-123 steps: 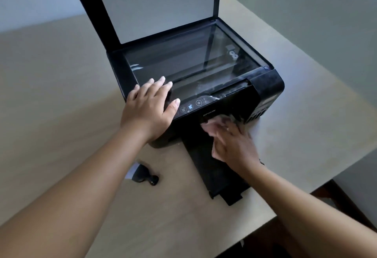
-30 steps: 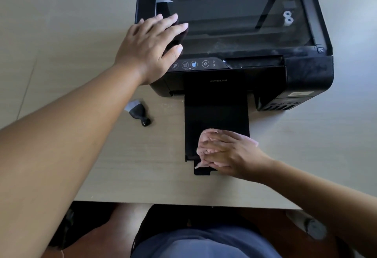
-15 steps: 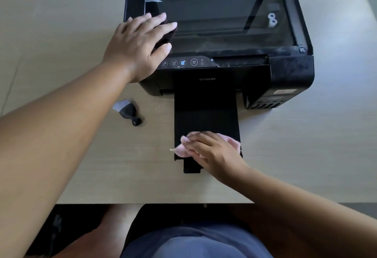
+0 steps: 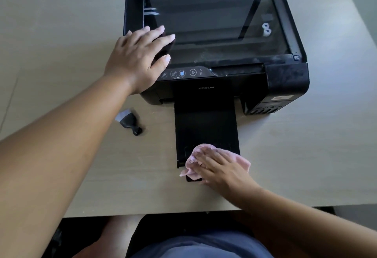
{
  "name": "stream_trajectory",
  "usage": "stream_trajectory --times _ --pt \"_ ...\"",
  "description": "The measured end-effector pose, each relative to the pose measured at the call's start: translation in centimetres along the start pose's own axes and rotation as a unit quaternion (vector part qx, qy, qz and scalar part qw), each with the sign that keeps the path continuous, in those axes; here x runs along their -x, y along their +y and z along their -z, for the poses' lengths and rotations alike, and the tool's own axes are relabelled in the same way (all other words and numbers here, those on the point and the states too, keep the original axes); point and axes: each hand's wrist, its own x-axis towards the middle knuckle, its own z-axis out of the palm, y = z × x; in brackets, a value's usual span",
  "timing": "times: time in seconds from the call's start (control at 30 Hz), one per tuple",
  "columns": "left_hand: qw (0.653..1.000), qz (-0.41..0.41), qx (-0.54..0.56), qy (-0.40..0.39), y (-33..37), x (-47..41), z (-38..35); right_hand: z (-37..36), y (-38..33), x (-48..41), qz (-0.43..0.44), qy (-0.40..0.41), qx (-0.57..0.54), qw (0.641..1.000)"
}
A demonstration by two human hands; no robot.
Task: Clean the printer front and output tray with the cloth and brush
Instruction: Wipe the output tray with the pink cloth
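A black printer (image 4: 285, 78) stands on the table with its scanner lid raised and the glass bare. Its black output tray (image 4: 206, 123) sticks out toward me. My right hand (image 4: 222, 170) presses a pink cloth (image 4: 193, 159) flat on the tray's near end, fingers spread over it. My left hand (image 4: 138, 62) lies flat on the printer's front left corner, fingers apart, partly over the glass and beside the control buttons. A small black brush (image 4: 129, 121) with grey bristles lies on the table left of the tray, apart from both hands.
The pale wooden table (image 4: 61, 53) ends at its front edge (image 4: 142, 213) just below my right hand. My lap and dark clothing show under that edge. A wall runs along the far right.
My right hand has slid the pink cloth from the printer's front down to the tray's near end, then a little rightward. My left hand has stayed on the printer's corner.
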Motion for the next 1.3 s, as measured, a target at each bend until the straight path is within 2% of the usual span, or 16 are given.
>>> stream_trajectory --times 0.13,0.27,0.33,0.43,0.53,0.6,0.67,0.73,0.8,0.87,0.93,1.0,1.1,1.17,1.23,1.3 --pt "1.0 0.0 -0.001 -0.002 -0.1 0.1 0.2 1.6 0.5 0.0 0.017 0.008 0.019 1.0" --pt "1.0 0.001 -0.002 -0.004 0.0 -0.1 0.2 2.3 1.5 1.1 -0.062 -0.011 0.02 0.998" --pt "1.0 0.002 -0.006 -0.006 0.0 0.1 0.1 2.0 0.8 1.8 -0.068 -0.03 0.031 0.997" --pt "1.0 0.002 -0.007 -0.007 0.1 0.1 0.3 3.3 1.0 1.9 -0.065 -0.007 -0.047 0.997" --pt "1.0 0.0 -0.006 -0.005 0.0 0.1 0.4 4.3 0.8 0.4 -0.173 0.084 -0.179 0.965" --pt "1.0 0.0 -0.006 -0.002 -0.2 0.4 0.3 4.1 0.4 -1.0 -0.259 0.114 -0.176 0.943" --pt "1.0 0.0 -0.008 0.0 -0.2 0.3 0.2 4.1 -0.1 -1.7 -0.243 0.049 -0.098 0.964" --pt "1.0 0.002 -0.005 -0.004 0.0 0.1 0.3 4.8 -0.2 -1.6 -0.194 -0.039 -0.088 0.976" --pt "1.0 0.001 -0.005 -0.009 0.2 0.1 0.4 6.8 0.2 -1.8 -0.199 -0.074 -0.185 0.96" --pt "1.0 0.001 -0.005 -0.007 0.2 0.0 0.5 8.0 1.3 -2.8 -0.234 -0.031 -0.266 0.935" --pt "1.0 0.003 -0.004 -0.007 0.1 0.1 0.6 8.1 3.3 -4.5 -0.266 0.092 -0.22 0.934" --pt "1.0 0.004 -0.008 -0.007 0.2 0.1 0.6 7.0 5.1 -6.2 -0.272 0.15 -0.112 0.944" --pt "1.0 0.004 -0.009 -0.01 0.3 0.0 0.6 4.2 6.2 -7.8 -0.304 0.119 0.039 0.944" --pt "1.0 0.005 -0.009 -0.007 0.3 0.1 0.5 3.0 5.4 -8.7 -0.344 0.108 0.065 0.931" --pt "1.0 0.009 -0.009 -0.006 0.3 0.1 0.6 2.4 4.0 -9.3 -0.267 0.088 0.054 0.958" --pt "1.0 0.011 -0.008 -0.007 0.3 0.1 0.6 2.7 3.7 -8.9 -0.099 0.055 0.03 0.993"
